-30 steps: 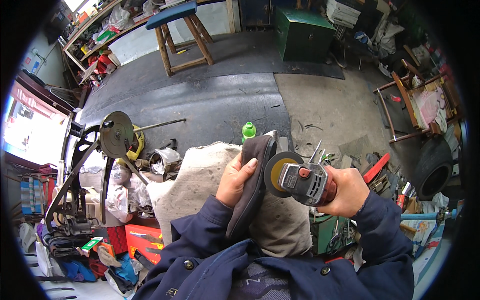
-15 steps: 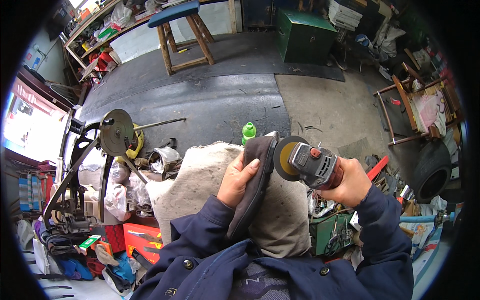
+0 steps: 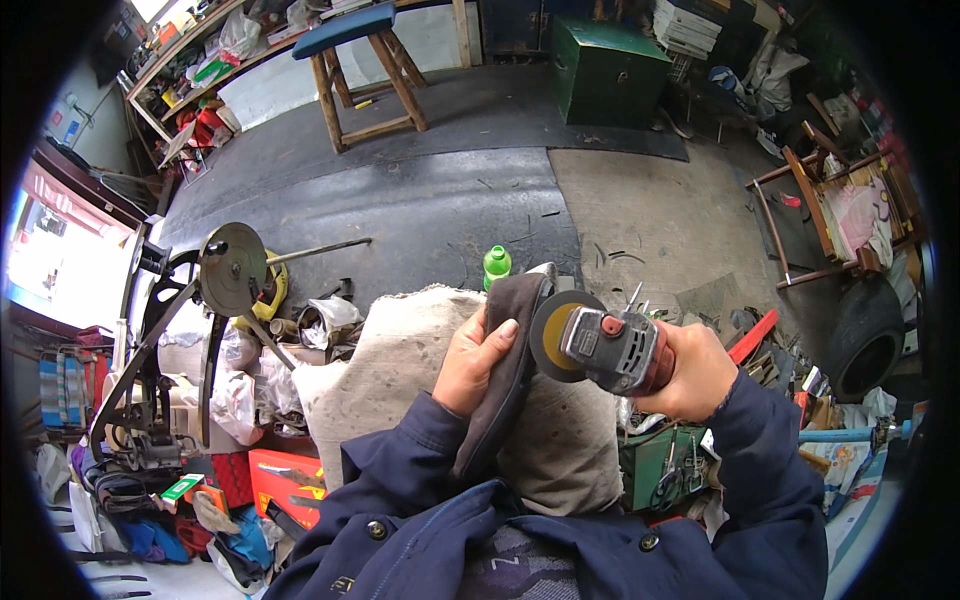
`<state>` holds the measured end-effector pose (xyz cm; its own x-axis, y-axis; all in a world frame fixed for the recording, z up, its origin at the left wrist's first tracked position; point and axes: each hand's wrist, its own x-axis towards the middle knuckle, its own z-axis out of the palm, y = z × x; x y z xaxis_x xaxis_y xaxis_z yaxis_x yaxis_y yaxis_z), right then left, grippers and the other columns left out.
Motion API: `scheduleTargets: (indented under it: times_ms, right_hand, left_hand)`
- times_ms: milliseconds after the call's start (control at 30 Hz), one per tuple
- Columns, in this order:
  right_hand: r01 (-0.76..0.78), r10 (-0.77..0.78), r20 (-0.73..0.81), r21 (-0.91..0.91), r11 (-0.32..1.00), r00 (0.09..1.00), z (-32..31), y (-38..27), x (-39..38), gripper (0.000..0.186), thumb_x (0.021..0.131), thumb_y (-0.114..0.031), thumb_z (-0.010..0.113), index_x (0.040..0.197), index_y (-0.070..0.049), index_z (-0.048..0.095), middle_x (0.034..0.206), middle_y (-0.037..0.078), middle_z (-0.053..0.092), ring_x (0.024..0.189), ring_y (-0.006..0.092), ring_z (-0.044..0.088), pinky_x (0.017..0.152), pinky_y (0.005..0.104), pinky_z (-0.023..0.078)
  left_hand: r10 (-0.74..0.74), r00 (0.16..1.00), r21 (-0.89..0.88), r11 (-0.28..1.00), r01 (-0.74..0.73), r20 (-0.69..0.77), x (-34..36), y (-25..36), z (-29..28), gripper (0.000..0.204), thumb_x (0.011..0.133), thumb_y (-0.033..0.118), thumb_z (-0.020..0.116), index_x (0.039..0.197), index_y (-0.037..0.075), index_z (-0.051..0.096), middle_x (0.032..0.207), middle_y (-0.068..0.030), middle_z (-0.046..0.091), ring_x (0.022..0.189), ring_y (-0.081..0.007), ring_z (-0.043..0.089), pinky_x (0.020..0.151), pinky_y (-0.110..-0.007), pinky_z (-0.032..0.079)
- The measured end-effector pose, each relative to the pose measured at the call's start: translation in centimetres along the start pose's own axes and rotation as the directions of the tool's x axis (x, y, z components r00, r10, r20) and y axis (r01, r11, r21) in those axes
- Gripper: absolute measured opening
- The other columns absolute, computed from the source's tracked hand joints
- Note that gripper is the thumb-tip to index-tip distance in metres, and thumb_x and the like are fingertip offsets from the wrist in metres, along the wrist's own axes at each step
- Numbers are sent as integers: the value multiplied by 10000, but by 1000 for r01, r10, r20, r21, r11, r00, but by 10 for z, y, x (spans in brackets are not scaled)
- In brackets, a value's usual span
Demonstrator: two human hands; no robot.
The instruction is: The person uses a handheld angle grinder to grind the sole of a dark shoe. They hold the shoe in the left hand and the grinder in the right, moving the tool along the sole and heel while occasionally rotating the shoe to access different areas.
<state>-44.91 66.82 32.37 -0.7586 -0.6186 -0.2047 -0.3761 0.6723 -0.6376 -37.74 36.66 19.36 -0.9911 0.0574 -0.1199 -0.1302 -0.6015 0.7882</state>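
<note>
My left hand (image 3: 474, 362) is closed round a dark cloth shoe (image 3: 513, 308), thumb lying across its side. The shoe stands on end over my lap, its sole edge facing right. In my right hand (image 3: 696, 374) is a compact angle grinder (image 3: 612, 352), gripped by its body. Its round disc (image 3: 562, 338), dark with a yellowish middle, lies right at the sole's edge; whether it touches I cannot tell. Beneath both, a stained pale cloth (image 3: 375, 365) covers my lap.
A green bottle (image 3: 497, 264) stands just beyond the shoe. To the left is a black iron machine with a round wheel (image 3: 232, 268). A green toolbox (image 3: 660, 466) and a red-handled tool (image 3: 752, 337) lie right. Farther off are a blue-topped stool (image 3: 345, 28) and green chest (image 3: 610, 75).
The angle grinder has come slightly nearer to me, its disc moving down along the sole's edge and a little left. My left hand and the shoe stay almost still.
</note>
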Motion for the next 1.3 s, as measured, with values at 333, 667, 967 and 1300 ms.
scheduleTargets:
  times_ms: [333, 667, 967, 1300]
  right_hand:
    - [-74, 111, -35, 549, 832, 993, 4, 15, 19, 356, 770, -43, 900, 1087, 5, 745, 918, 31, 815, 878, 49, 717, 816, 290, 600]
    - [-19, 20, -1, 171, 985, 1000, 6, 5, -4, 482, 700, -193, 950, 1108, -37, 746, 901, 144, 795, 844, 282, 756, 801, 372, 619]
    - [-114, 106, 44, 352, 929, 993, -3, 9, 14, 399, 738, -137, 938, 1060, 12, 757, 880, 80, 820, 819, 115, 762, 805, 323, 608]
    - [-125, 108, 66, 613, 780, 992, 2, 29, 22, 384, 782, -29, 907, 1126, 37, 749, 990, 34, 806, 890, 90, 707, 849, 299, 583]
  left_hand:
    - [-1, 1000, 7, 1000, 1, 15, -1, 1, -2, 427, 1154, 155, 647, 1547, 3, 579, 1361, -38, 730, 1173, -93, 686, 1048, -277, 551]
    - [16, 1000, -13, 1000, -16, 9, -1, -1, 0, 455, 1153, 137, 639, 1579, 1, 553, 1431, -64, 715, 1255, -121, 681, 1103, -298, 539]
    - [14, 999, 12, 1000, -14, 29, 0, -1, -2, 469, 1153, 137, 642, 1590, -3, 541, 1438, -69, 712, 1259, -125, 681, 1108, -303, 540]
    - [22, 1000, 41, 999, -23, 17, -2, 0, -2, 453, 1155, 142, 643, 1576, 1, 553, 1421, -57, 718, 1236, -111, 683, 1094, -293, 541]
